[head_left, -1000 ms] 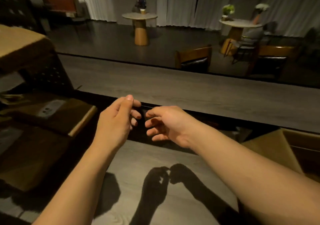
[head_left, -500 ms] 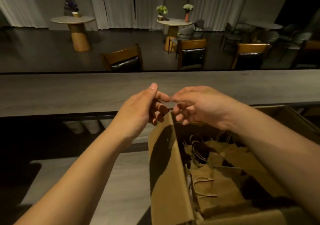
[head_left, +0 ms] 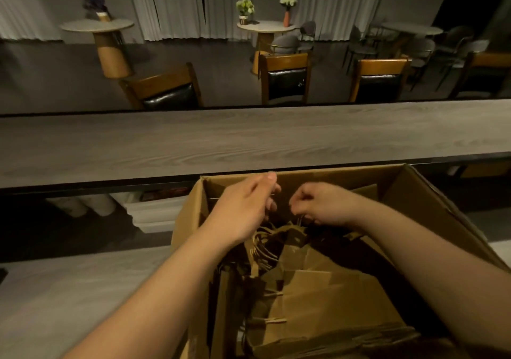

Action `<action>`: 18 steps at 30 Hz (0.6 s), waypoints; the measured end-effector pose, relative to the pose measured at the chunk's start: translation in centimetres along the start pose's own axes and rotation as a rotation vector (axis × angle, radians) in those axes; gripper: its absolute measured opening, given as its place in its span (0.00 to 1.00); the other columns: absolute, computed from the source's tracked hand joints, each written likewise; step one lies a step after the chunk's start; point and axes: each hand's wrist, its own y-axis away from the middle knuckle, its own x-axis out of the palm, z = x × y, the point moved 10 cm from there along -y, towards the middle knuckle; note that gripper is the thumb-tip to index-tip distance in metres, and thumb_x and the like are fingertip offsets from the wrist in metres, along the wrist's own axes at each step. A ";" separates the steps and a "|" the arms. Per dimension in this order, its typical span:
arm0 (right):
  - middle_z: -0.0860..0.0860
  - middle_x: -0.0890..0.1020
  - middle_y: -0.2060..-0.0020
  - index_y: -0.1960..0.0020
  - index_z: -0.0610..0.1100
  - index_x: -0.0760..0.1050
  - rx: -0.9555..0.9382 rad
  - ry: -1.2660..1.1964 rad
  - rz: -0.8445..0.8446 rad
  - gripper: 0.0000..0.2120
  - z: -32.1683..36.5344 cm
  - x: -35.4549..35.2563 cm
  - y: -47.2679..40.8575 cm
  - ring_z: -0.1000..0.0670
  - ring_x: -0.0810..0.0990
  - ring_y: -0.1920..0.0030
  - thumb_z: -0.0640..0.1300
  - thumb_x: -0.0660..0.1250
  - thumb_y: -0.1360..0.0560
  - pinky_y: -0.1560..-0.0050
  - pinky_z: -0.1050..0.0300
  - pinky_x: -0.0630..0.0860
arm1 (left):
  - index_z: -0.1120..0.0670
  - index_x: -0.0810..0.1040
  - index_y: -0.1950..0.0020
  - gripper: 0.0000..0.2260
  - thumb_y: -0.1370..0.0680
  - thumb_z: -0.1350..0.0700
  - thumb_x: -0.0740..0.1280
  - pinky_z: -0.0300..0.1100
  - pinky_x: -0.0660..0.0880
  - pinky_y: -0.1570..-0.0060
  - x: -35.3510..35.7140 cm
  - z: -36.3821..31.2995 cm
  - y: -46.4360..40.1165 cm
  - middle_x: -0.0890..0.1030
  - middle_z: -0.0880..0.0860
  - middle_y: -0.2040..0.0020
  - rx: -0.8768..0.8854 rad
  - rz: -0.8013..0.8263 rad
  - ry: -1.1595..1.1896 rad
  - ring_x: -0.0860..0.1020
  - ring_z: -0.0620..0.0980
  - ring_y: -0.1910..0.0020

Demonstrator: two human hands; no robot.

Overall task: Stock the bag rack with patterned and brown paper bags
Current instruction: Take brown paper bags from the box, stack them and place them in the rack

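Both hands hang over the open cardboard box [head_left: 431,192], close together near its far wall. Left hand [head_left: 243,209] shows its back to the camera, thumb laid forward along the top, fingers curled down and under; whether they pinch anything cannot be told. Right hand [head_left: 320,203] is bunched with its fingers curled downward, its fingertips just above a twisted paper handle [head_left: 300,221] that rises from the bags; contact is not clear. Beneath and nearer than both hands, brown paper bags [head_left: 326,297] lie flat and crowded inside the box, their cord handles [head_left: 262,248] tangled directly under the left wrist. Beyond the hands runs a long grey wood-grain surface [head_left: 249,140], with wooden chairs [head_left: 284,79] past it
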 end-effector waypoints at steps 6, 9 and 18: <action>0.49 0.75 0.29 0.22 0.49 0.65 0.075 0.360 0.225 0.34 -6.7 6.1 -3.3 0.46 0.75 0.30 0.55 0.74 0.23 0.30 0.49 0.74 | 0.44 0.80 0.46 0.15 0.15 0.40 0.56 0.47 0.79 0.48 -0.1 2.6 -1.1 0.84 0.47 0.56 -0.118 0.006 -0.136 0.82 0.45 0.55; 0.45 0.61 0.19 0.17 0.47 0.54 0.068 0.402 0.277 0.50 -8.2 7.5 -3.8 0.41 0.63 0.20 0.59 0.77 0.28 0.22 0.44 0.65 | 0.43 0.80 0.46 0.14 0.16 0.40 0.57 0.49 0.80 0.47 0.0 3.0 -1.3 0.84 0.46 0.56 -0.146 0.003 -0.167 0.82 0.45 0.54; 0.43 0.57 0.18 0.16 0.53 0.45 0.022 0.588 0.256 0.53 -7.5 8.0 -3.2 0.36 0.63 0.21 0.50 0.78 0.27 0.22 0.38 0.62 | 0.44 0.80 0.47 0.10 0.17 0.42 0.62 0.52 0.81 0.49 0.1 3.1 -1.4 0.85 0.47 0.56 -0.149 0.008 -0.176 0.83 0.48 0.55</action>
